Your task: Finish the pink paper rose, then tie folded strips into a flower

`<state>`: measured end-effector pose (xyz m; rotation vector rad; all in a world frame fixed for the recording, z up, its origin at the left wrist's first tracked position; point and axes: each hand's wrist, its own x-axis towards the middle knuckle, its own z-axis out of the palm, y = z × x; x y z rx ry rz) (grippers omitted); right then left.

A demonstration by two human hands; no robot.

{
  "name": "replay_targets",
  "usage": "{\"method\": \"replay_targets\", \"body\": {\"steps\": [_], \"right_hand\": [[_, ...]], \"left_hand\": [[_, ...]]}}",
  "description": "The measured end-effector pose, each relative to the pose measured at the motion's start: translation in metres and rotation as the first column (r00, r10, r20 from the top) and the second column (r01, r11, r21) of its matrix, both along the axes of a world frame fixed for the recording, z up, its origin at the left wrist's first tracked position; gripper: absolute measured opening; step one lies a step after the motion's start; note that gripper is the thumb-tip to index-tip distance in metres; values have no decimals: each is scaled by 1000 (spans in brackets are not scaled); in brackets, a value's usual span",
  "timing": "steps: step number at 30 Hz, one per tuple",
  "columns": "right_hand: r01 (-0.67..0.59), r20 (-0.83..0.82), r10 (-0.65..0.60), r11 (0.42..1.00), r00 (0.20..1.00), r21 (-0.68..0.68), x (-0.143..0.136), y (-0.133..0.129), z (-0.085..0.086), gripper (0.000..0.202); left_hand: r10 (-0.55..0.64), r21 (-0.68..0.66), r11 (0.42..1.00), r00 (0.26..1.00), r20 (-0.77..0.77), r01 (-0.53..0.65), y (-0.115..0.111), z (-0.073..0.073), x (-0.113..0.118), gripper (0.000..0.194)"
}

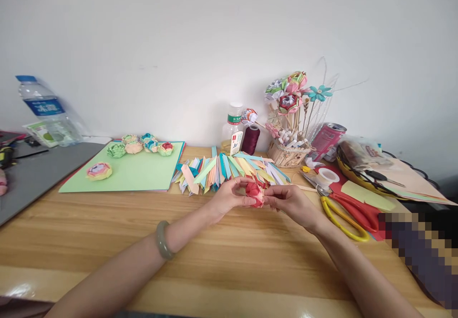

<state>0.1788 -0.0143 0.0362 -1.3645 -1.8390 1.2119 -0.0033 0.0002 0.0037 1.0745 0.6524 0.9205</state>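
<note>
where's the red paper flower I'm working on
In the head view, the red paper flower is just right of centre, between the left hand and right hand, in front of the colourful paper strips.

Your left hand (229, 199) and right hand (296, 205) hide parts of the red paper flower (255, 195); your forearms (118, 265) leave the lower edge. Paper strips (214, 171) cover the white-capped bottle's (233, 128) base.

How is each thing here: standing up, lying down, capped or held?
Red paper flower: held between both grips
Left grip: closed on the flower
Right grip: pinching the flower
Water bottle: standing, capped
Smaller bottle: standing, capped
Thread spool: standing
Pink can: standing
Paper strips: loosely heaped
White roll: lying flat
Scissors: lying down
Flowers on sticks: upright in basket
</note>
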Motion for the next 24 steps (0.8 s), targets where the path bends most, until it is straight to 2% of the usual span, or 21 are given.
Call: {"method": "replay_targets", "body": {"steps": [3,8,17,24], "right_hand": [[-12,6,12,1000,1000,-5,0,0,-1,26],[85,29,-86,996,996,29,-6,-1,-7,18],[65,45,-67,996,997,58,-4,2,-5,23],[153,32,-156,984,987,92,-10,1,-10,20]], "left_hand": [[5,5,1000,1000,-16,-5,0,-1,0,46],[-2,27,1000,1000,-26,3,1,-4,1,50],[66,51,997,997,-39,-64,1,-3,1,47],[75,70,995,997,-35,-72,1,-4,1,47]]}}
